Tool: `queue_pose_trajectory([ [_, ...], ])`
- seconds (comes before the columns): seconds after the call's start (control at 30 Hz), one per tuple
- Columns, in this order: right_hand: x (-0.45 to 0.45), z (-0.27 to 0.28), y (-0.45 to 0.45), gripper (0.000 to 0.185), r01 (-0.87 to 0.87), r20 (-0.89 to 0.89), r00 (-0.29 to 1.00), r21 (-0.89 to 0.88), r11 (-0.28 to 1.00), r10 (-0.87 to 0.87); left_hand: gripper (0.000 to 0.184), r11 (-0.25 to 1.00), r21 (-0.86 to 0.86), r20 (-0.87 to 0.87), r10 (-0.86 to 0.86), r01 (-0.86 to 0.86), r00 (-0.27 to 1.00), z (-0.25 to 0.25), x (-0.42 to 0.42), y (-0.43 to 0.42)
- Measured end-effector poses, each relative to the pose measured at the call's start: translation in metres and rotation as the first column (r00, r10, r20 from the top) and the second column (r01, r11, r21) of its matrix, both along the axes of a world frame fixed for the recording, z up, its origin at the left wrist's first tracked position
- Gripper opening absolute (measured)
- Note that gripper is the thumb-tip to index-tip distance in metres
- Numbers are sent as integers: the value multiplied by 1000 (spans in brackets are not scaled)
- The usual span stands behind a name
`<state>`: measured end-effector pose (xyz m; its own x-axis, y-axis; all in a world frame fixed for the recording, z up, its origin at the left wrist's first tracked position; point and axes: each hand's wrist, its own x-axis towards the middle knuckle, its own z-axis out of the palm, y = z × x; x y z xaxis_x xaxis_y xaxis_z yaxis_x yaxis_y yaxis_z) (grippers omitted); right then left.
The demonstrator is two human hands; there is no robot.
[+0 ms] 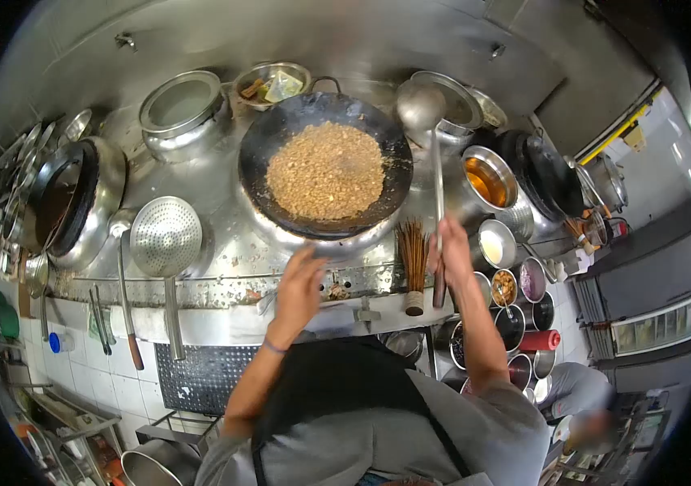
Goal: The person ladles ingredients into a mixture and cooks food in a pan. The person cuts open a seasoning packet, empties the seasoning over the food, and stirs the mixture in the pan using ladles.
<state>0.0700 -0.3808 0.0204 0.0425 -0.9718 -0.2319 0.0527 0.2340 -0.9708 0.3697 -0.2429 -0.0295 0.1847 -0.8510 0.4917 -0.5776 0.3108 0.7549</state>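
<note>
My right hand (pixel 454 253) is closed around the long handle of a ladle (pixel 421 106). Its metal bowl is raised beyond the hand, to the right of the wok, and its wooden grip end points back toward me. My left hand (pixel 300 288) is at the near edge of the stove with its fingers apart and nothing visible in it. In front of both hands sits a black wok (pixel 255 174) on the burner, holding a layer of brown, crumbly food (pixel 327 172). A bamboo wok brush (pixel 412 263) lies just left of the ladle handle.
To the left lie a perforated skimmer (pixel 166 236) and another wok (pixel 58 198). A lidded pot (pixel 181 113) and a bowl (pixel 298 70) stand behind. On the right are a pot of amber liquid (pixel 490 180), several ingredient containers (pixel 533 279) and a crouching person (pixel 576 389).
</note>
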Motion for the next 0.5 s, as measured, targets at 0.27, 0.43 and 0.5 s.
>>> queue_pose_trajectory([
  [0.27,-30,23,-216,13,94,-87,990,-144,985,-108,29,894,245,-322,439,-374,839,-15,59,44],
  [0.43,-46,-2,-285,10,96,-169,980,-75,993,-107,48,840,243,-313,542,-486,780,-12,78,69],
  [0.5,-47,-5,-292,10,97,-192,976,-52,994,-105,50,812,265,-362,583,-519,727,-13,77,74],
])
